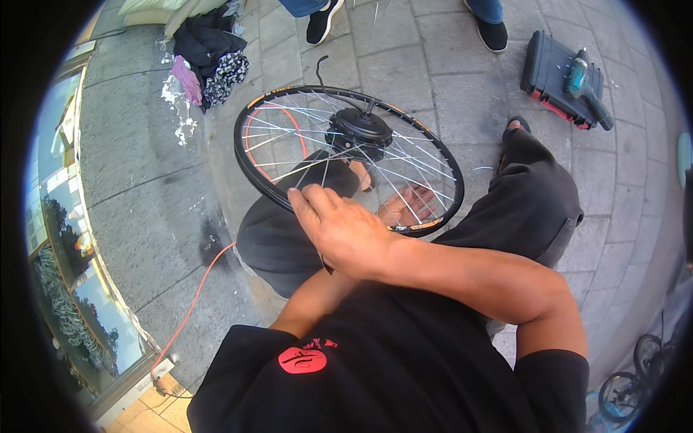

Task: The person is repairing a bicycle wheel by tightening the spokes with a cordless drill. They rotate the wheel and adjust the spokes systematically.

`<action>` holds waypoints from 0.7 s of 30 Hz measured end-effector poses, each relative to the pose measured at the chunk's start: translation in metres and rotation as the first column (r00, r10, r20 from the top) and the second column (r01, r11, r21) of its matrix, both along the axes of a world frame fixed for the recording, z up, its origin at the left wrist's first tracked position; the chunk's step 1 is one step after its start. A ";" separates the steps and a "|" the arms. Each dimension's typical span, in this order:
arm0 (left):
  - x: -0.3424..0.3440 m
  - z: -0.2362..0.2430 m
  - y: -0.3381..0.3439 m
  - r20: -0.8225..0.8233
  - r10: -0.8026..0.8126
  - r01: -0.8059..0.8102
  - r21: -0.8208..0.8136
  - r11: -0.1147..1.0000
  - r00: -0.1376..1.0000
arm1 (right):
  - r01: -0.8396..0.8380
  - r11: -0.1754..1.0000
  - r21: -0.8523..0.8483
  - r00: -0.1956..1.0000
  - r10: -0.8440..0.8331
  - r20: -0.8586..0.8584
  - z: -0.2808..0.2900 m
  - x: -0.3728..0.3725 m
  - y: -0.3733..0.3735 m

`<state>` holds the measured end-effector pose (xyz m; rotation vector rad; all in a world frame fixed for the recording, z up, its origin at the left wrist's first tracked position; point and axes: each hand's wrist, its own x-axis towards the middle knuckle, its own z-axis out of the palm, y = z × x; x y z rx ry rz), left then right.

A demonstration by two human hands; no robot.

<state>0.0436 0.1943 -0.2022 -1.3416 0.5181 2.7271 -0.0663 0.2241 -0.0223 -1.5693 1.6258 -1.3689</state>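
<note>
A spoked bicycle wheel with a black rim and a black hub motor is tilted over my lap, with no tyre on it. A short black cable sticks out on its far side. My arms cross. My right hand reaches over to the left, its fingers closed at the near left part of the rim; its fingertips are partly hidden. Passing beneath it, my left hand lies under the near right of the wheel, palm up with fingers stretched out, seen through the spokes.
An orange cord runs along the paving at the left. A black tool case carries a teal cordless drill at the far right. Dark cloths lie at the far left. Another person's shoes stand at the far edge.
</note>
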 end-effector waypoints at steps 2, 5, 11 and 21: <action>-0.001 0.002 -0.001 -0.028 0.012 -0.013 -0.020 1.000 1.000 | 0.026 1.000 0.005 0.995 -0.026 0.092 0.003 -0.001 -0.005; -0.001 -0.002 -0.003 -0.070 0.013 -0.020 -0.092 0.996 0.997 | 0.113 0.993 -0.038 0.989 -0.109 0.103 0.001 -0.004 -0.010; -0.009 0.013 -0.017 -0.014 0.001 -0.001 -0.027 1.000 1.000 | 0.182 0.983 -0.004 0.975 -0.181 0.126 0.005 -0.019 -0.012; -0.037 -0.026 -0.036 -0.101 -0.143 0.122 -0.191 0.974 0.984 | 0.315 0.949 0.009 0.932 -0.312 0.183 0.005 -0.038 -0.019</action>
